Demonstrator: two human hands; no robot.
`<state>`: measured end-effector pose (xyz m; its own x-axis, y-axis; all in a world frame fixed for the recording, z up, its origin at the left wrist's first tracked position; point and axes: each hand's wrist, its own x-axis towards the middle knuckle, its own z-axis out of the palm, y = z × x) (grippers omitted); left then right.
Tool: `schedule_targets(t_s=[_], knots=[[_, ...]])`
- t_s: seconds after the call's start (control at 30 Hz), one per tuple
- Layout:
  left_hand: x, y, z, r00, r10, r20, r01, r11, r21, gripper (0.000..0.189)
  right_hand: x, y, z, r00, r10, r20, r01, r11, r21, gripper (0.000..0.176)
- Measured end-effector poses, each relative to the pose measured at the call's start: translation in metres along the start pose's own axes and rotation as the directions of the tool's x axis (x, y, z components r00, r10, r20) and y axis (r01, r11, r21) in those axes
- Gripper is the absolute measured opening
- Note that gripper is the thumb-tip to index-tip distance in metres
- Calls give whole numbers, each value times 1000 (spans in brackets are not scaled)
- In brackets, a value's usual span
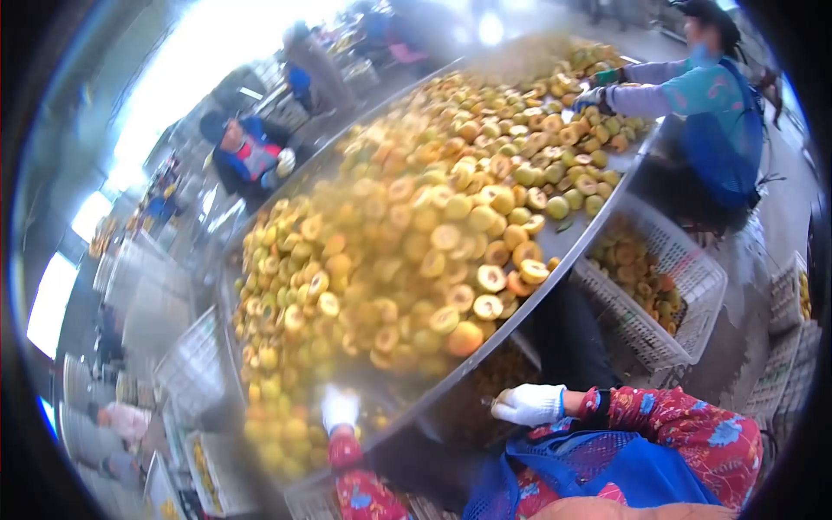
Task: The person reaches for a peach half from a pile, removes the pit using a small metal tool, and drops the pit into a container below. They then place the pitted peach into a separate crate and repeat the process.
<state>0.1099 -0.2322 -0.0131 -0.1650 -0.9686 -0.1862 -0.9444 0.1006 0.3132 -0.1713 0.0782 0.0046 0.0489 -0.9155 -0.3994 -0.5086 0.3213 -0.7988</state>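
Halved yellow fruit [433, 260] heaped on long metal table [579, 227], pile running near left to far right. Halves probably light, soft, slippery on cut face, easily bruised; best cupped on skin side, no squeeze. My left hand [340, 407], gloved, at near-left end of heap; blurred, cannot tell fingers spread or closed. My right hand [529, 405] curled closed just below near rim. White crate [693, 286] at right. Co-worker's gloved hands [598, 91] on far fruit.

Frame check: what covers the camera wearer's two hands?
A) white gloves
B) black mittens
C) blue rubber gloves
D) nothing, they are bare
A: the left hand and the right hand, both near the edge of the metal table, are each in a white glove.
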Motion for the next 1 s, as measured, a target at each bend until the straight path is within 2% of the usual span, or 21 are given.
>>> schedule_targets(t_s=[0.03,0.07,0.1,0.13,0.2,0.23,0.27,0.3,0.33,0.4,0.47,0.53,0.6,0.63,0.73,0.87,1.0], knots=[[-25,28,-15,993,-77,94,89,988,-129,52,0,-1,-3,999,24,31,-25,999,45,55],[-2,-17,28,999,-11,37,19,975,-221,45,-2,-5,-6,999,8,45,-9,999,39,40],[-18,-4,22,992,-7,126,74,843,-533,41,-1,-4,-5,990,-141,23,142,989,-36,32],[-41,9,17,977,20,211,155,615,-774,39,0,-2,-3,957,-289,19,289,951,-109,24],[-66,23,19,980,149,129,35,515,-856,33,5,-7,-2,927,-374,-35,367,920,-136,17],[-105,62,-16,951,152,269,201,355,-913,32,9,-6,2,904,-422,-69,408,900,-154,17],[-110,63,-8,933,200,301,235,298,-925,20,13,-5,6,878,-467,-104,446,878,-175,16],[-121,72,-3,932,222,285,243,200,-949,19,9,-18,4,886,-433,-164,418,901,-118,16],[-132,86,1,934,232,271,254,100,-962,21,3,-30,-4,896,-391,-211,389,920,-50,16],[-136,95,20,880,235,412,425,-3,-905,38,1,-33,-12,792,-585,-176,529,800,-282,28],[-142,100,41,784,442,436,559,-195,-806,53,-5,-49,-20,880,-425,-211,396,903,-166,26],[-170,140,21,872,256,417,460,-140,-877,51,-10,-61,-25,904,-376,-202,336,919,-208,26],[-176,147,36,946,228,231,235,13,-972,48,-6,-53,-12,911,-285,-297,280,958,-61,27],[-182,147,29,934,210,288,274,93,-957,46,-7,-53,-9,903,-293,-315,278,956,-91,32],[-194,143,42,943,191,272,262,72,-962,46,-15,-60,-10,947,-215,-239,185,973,-141,31],[-201,142,44,951,212,226,196,152,-969,52,-19,-59,-4,929,-289,-233,236,944,-230,32],[-210,146,37,957,202,206,150,263,-953,54,-21,-57,3,930,-275,-243,211,943,-258,32]])
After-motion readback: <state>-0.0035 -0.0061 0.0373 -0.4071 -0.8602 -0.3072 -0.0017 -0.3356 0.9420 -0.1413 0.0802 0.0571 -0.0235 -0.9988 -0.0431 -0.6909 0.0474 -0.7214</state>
